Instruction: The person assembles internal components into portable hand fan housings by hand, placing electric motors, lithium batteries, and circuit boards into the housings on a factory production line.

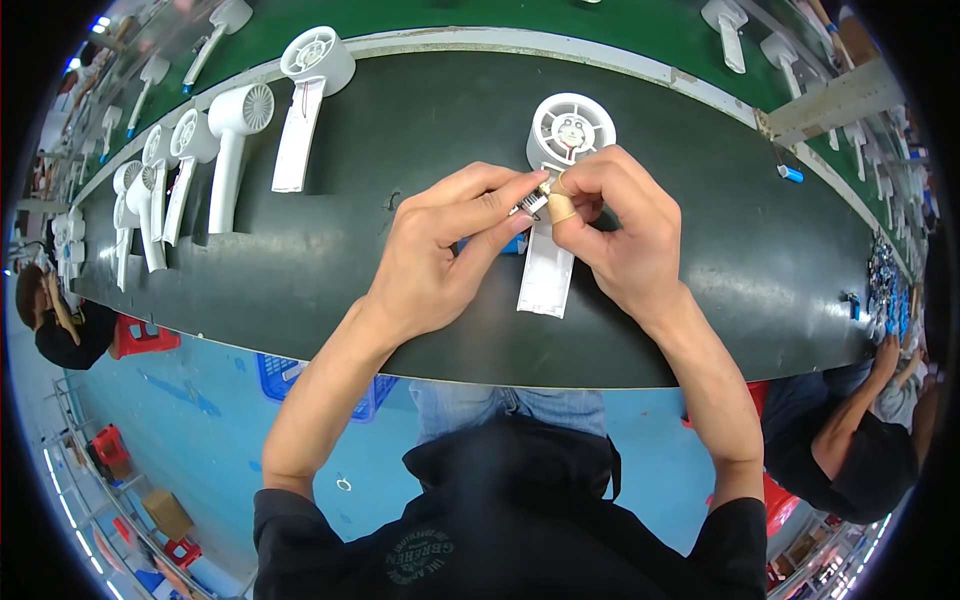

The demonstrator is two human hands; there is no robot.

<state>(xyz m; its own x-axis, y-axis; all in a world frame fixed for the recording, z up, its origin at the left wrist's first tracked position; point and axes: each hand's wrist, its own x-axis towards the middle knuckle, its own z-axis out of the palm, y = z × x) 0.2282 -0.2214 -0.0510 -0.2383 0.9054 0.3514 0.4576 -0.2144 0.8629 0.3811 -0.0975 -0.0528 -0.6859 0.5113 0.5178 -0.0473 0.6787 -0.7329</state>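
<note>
My left hand [440, 245] pinches a small circuit board [533, 203] between thumb and fingers, with a blue battery cell [515, 244] partly hidden under it. My right hand [625, 225], with beige finger cots on thumb and forefinger, is closed against the board's upper end; the tiny part in its fingertips is too small to name. Just beneath and beyond both hands lies a white handheld fan [572, 125]. Its round head points away from me, and its opened handle [547, 275] reaches toward me, partly covered by my fingers.
Several white handheld fans [240, 120] line the left side of the dark table [430, 110]. A blue cell [790, 174] lies at the far right, and a pile of blue cells with wires [885, 285] at the right end, near a co-worker [850, 440]. Behind the table's pale rail runs a green belt [450, 18].
</note>
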